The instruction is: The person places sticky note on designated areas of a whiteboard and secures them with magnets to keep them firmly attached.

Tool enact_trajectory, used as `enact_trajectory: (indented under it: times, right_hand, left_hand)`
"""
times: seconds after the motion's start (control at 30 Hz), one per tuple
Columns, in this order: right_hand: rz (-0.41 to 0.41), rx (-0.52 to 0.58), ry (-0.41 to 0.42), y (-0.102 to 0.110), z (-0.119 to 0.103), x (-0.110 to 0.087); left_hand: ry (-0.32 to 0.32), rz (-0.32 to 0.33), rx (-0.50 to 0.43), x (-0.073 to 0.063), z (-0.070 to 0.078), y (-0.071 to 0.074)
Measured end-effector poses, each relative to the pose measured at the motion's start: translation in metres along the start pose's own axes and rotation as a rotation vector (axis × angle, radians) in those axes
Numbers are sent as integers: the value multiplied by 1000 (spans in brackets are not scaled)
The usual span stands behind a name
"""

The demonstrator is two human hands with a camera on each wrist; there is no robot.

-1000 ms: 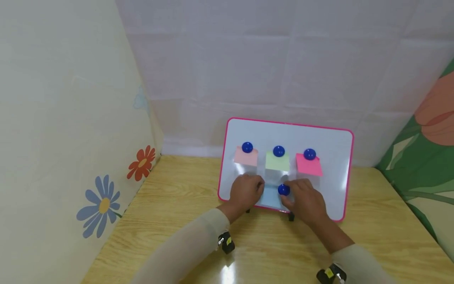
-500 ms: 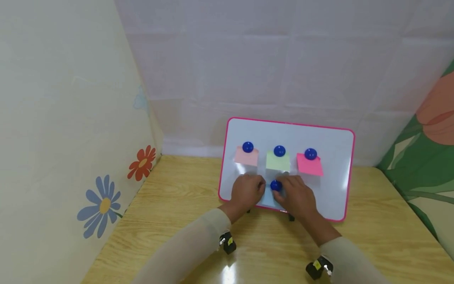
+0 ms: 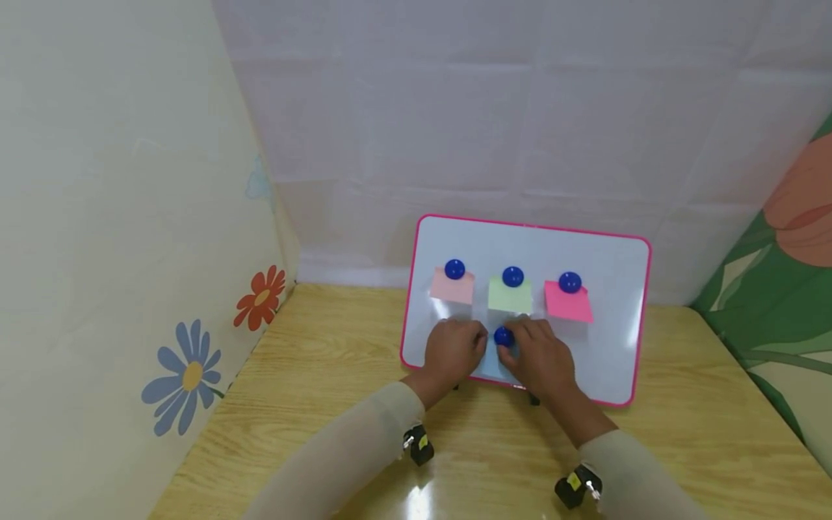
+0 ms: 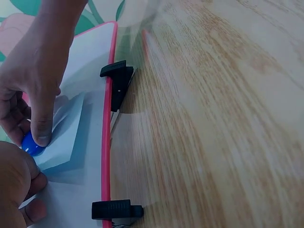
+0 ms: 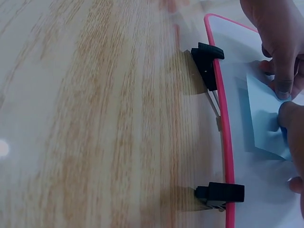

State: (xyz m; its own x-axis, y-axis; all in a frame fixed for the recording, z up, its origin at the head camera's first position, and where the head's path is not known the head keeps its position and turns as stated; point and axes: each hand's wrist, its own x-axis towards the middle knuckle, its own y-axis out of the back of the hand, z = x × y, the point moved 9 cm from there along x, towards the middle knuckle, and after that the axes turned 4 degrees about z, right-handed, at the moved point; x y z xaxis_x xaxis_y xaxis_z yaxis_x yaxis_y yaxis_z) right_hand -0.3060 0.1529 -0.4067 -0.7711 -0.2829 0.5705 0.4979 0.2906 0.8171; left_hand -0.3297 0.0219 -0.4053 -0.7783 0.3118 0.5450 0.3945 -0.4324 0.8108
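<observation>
A light-blue sticky note [image 4: 66,145] lies over the lower part of a small pink-framed whiteboard [image 3: 607,339]. My left hand [image 3: 453,352] pinches the note's upper left corner between thumb and fingers, as the right wrist view shows. Close beside it, my right hand [image 3: 539,359] holds a round blue magnet [image 3: 503,336] between thumb and fingers. This magnet sits at the note's upper edge, partly covered by the right thumb. Above the hands, three more blue magnets hold a pale pink note [image 3: 452,289], a light green note [image 3: 510,296] and a hot pink note [image 3: 568,305].
The whiteboard leans back on black clip feet [image 4: 111,210] on a wood-grain table [image 3: 338,347]. Behind it hangs a pale creased cloth [image 3: 403,130]. Flower-printed walls [image 3: 191,377] flank the table. Each sleeve carries a black wrist camera [image 3: 419,444].
My right hand has moved left and slightly up with the blue magnet, closer to my left hand. The left hand stays almost still at the note's corner.
</observation>
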Motion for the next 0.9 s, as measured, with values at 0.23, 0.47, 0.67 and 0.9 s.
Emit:
enact_trajectory:
  times: [0.23, 0.47, 0.67, 0.9]
  right_hand:
    - [95, 15, 42, 3, -1, -1]
    - [102, 0, 46, 2, 0, -1]
    - [86, -8, 47, 1, -1, -1]
    - [84, -12, 41, 2, -2, -1]
  left_hand:
    - [-1, 0, 19, 1, 1, 0]
    - [16, -30, 35, 1, 0, -4]
    - [29, -49, 37, 1, -2, -7]
    - [25, -26, 25, 0, -2, -5]
